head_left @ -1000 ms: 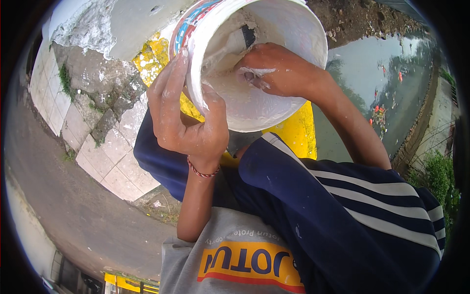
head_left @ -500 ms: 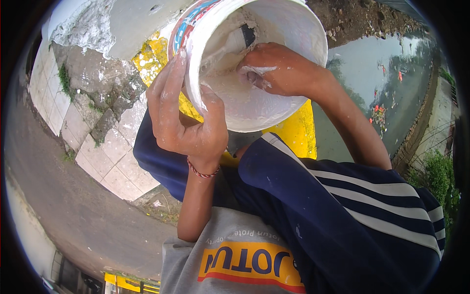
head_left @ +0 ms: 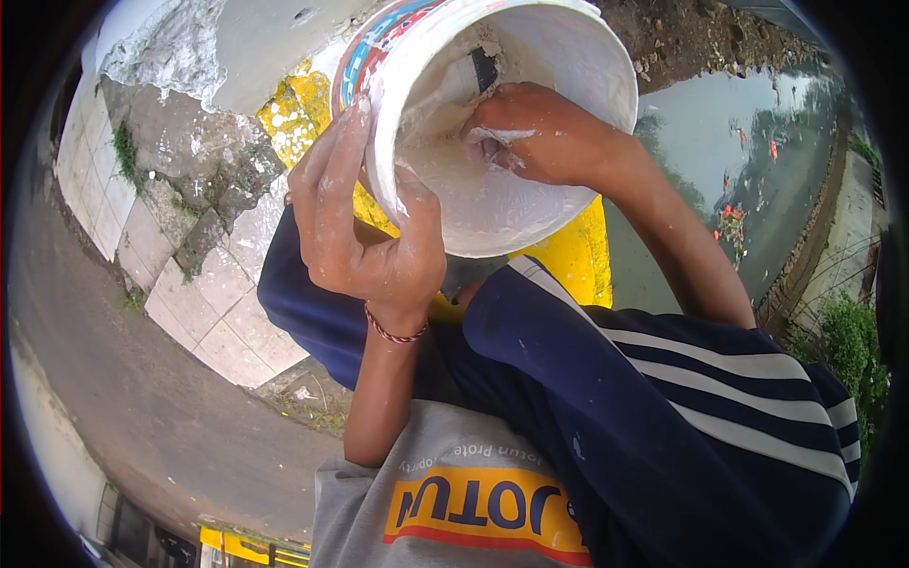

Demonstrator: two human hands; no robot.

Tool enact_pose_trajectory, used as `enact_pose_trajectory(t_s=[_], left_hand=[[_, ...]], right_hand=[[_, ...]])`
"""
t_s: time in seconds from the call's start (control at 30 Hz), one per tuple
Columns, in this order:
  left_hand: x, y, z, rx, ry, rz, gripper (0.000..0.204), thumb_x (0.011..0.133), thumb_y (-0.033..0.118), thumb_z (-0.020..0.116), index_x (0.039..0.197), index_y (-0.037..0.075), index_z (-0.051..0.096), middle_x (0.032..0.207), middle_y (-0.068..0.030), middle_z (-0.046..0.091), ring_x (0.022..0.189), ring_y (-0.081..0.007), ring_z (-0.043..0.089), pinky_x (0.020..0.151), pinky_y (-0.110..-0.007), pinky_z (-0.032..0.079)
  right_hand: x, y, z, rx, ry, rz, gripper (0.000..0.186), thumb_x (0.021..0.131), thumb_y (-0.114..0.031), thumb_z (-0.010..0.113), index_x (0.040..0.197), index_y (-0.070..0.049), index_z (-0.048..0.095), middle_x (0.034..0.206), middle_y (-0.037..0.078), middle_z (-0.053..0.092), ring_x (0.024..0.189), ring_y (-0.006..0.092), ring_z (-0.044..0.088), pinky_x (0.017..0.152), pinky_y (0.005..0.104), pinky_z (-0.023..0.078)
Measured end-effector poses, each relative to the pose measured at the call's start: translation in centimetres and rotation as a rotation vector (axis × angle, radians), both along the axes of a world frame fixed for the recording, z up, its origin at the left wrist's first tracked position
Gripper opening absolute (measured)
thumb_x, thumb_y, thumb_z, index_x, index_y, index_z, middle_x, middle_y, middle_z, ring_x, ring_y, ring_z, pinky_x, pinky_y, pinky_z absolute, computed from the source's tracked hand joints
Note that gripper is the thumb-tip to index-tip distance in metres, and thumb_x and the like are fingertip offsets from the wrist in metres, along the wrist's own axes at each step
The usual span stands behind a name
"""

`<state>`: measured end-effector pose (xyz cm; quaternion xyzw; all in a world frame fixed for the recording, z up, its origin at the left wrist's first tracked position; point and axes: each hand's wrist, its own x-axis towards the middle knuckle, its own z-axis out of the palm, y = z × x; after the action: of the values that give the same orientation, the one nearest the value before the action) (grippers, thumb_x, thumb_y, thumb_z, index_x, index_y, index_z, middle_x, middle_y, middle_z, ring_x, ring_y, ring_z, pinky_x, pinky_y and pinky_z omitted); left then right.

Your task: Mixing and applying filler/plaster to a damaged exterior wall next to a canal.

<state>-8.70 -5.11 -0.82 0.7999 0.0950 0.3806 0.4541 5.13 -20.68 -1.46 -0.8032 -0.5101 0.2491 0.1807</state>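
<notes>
A white bucket [head_left: 598,71] with a coloured band outside is tilted so that its mouth opens toward me. Pale, pasty material coats its inner wall and lies in its bottom. My left hand [head_left: 369,218], smeared white, grips the rim at the left, thumb at the inner side and fingers along the outside. Inside the mouth, my right hand [head_left: 530,137] is closed, its fingers curled down near the paste; whatever it may hold is hidden. Beyond its knuckles, a coated object with a dark patch [head_left: 484,69] lies against the inner wall; its kind is unclear.
Yellow-painted masonry [head_left: 578,251] is under and beside the bucket. To the right is murky water [head_left: 682,170] with floating litter. Broken tiles [head_left: 213,293] and a paved road [head_left: 123,331] stretch along the left. My bent knees [head_left: 511,312] are just below the bucket.
The bucket and my left hand have shifted very slightly to the right. My right hand stays inside the bucket, in nearly the same place.
</notes>
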Motion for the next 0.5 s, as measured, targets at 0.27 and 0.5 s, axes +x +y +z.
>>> enact_pose_trajectory(t_s=[0.27,0.5], left_hand=[[0.2,-0.4,0.4,-0.09,-0.032,0.031,0.043,0.083,-0.004,0.056,0.126,-0.01,0.057,0.123,-0.0201,0.056,0.113,-0.029,0.059,0.095,-0.04,0.051],[0.0,-0.2,0.1,-0.01,-0.025,0.007,0.042,0.083,-0.003,0.056,0.125,-0.01,0.058,0.122,-0.0201,0.057,0.113,-0.0282,0.058,0.096,-0.04,0.05]], right_hand=[[0.3,-0.1,0.0,0.009,0.022,0.025,0.023,0.076,-0.007,0.07,0.099,-0.006,0.063,0.1,0.013,0.064,0.099,0.036,0.057,0.091,0.0445,0.046],[-0.1,0.1,-0.4,0.01,0.002,0.004,0.023,0.076,-0.006,0.07,0.098,-0.006,0.064,0.099,0.014,0.064,0.099,0.036,0.058,0.091,0.0443,0.045]])
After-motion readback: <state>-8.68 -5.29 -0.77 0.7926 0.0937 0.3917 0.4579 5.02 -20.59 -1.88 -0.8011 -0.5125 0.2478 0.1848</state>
